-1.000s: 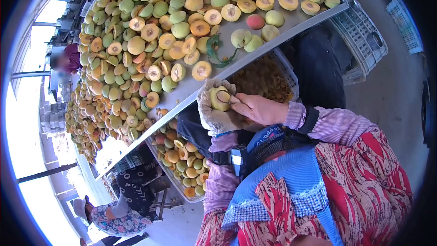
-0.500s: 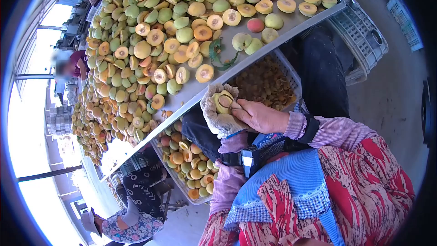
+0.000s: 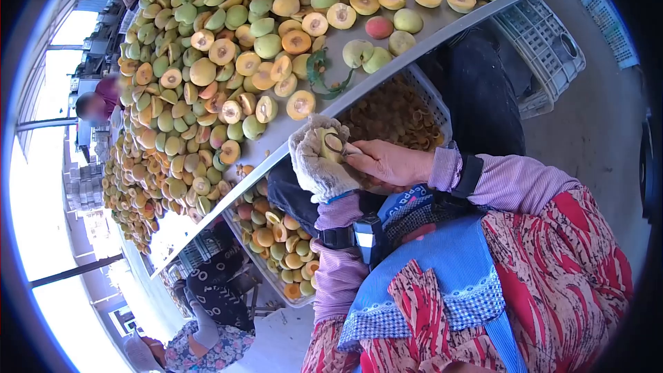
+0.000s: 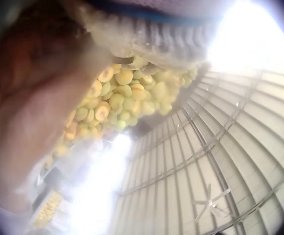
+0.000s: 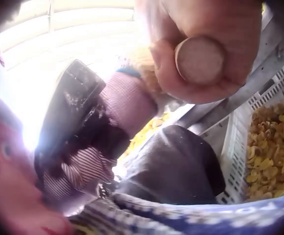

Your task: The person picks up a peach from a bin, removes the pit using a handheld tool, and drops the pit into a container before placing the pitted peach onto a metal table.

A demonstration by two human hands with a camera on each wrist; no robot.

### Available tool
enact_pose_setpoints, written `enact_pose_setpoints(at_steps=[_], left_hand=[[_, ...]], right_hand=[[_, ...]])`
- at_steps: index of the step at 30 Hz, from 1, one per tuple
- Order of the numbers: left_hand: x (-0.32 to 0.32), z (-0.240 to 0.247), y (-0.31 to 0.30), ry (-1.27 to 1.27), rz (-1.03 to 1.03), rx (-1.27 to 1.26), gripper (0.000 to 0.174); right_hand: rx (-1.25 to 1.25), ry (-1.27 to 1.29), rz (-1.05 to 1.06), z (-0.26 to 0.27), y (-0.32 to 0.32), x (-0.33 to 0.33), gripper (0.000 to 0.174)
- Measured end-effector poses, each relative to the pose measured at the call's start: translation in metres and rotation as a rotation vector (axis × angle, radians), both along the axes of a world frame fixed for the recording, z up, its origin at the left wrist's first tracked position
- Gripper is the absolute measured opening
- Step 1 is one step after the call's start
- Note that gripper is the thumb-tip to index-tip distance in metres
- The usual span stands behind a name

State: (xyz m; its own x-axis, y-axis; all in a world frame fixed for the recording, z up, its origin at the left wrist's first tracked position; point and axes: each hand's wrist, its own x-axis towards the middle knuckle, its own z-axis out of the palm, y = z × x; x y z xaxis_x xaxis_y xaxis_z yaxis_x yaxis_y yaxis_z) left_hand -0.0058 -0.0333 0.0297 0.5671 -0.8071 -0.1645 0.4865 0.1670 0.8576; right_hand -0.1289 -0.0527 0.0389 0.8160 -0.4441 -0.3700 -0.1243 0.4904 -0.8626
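Note:
My left hand (image 3: 312, 166), in a pale fluffy work glove, holds a yellow-green peach (image 3: 329, 155) in its palm. The bare right hand (image 3: 395, 163) grips a pitting knife (image 3: 353, 149) with a curved metal loop, which lies against the fruit. In the right wrist view the round butt of its handle (image 5: 200, 59) sticks out of the curled fingers. The left wrist view shows the fluffy glove (image 4: 147, 41) along the top, close beside the blurred right hand (image 4: 44, 103). Most of the peach is hidden by the glove and the tool.
A metal-edged table (image 3: 276, 131) bears a large heap of halved peaches (image 3: 207, 76). Below its edge stand a crate of small orange pieces (image 3: 445, 107) and a crate of peach halves (image 3: 297, 300). A grey plastic crate (image 3: 552, 48) lies at right. Other people sit at left.
The loop of the knife has shifted a little against the peach, and the right hand's wrist has turned slightly. Both hands stay together over the lap; the whole view sways slightly.

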Motion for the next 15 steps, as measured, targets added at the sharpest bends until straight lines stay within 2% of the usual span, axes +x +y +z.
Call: enact_pose_setpoints(at_steps=[1,2,3,4,6,9,10,11,12,13,14,15], left_hand=[[-0.003,0.002,0.002,-0.087,0.05,-0.014,0.023],[-0.006,0.004,0.002,-0.177,0.097,-0.036,0.023],[-0.011,0.005,0.001,-0.265,0.11,-0.19,0.024],[-0.01,0.008,0.004,-0.268,0.11,-0.189,0.024],[-0.008,0.018,0.007,0.122,-0.047,0.094,0.028],[-0.014,0.015,0.006,0.155,-0.02,0.097,0.029],[-0.016,0.016,0.008,0.179,-0.013,0.082,0.029],[-0.007,-0.003,0.01,0.299,-0.104,-0.051,0.029],[-0.023,0.013,0.017,0.192,-0.014,-0.12,0.03],[-0.023,0.016,0.024,0.064,-0.107,-0.158,0.034],[-0.023,0.017,0.028,-0.062,-0.193,-0.197,0.04],[-0.022,0.016,0.031,-0.062,-0.185,-0.205,0.04]], right_hand=[[-0.001,-0.004,0.007,0.002,0.003,0.0,0.028],[-0.131,0.016,0.007,0.005,0.002,0.0,0.031],[-0.261,0.037,0.003,0.007,0.001,-0.001,0.034],[-0.26,0.035,0.003,0.001,0.002,-0.001,0.034],[-0.698,0.113,-0.077,-0.024,0.002,-0.002,0.037],[-0.774,-0.034,-0.121,-0.041,0.001,-0.004,0.033],[-0.782,-0.038,-0.121,-0.021,0.0,-0.009,0.033],[-0.446,0.059,0.009,0.001,-0.007,-0.019,0.033],[-0.103,0.152,0.136,0.017,-0.012,-0.024,0.032],[0.287,0.023,0.167,0.01,-0.02,-0.026,0.032],[0.275,0.025,0.173,0.006,-0.019,-0.026,0.032],[0.312,-0.036,0.124,0.008,-0.011,-0.026,0.031]])
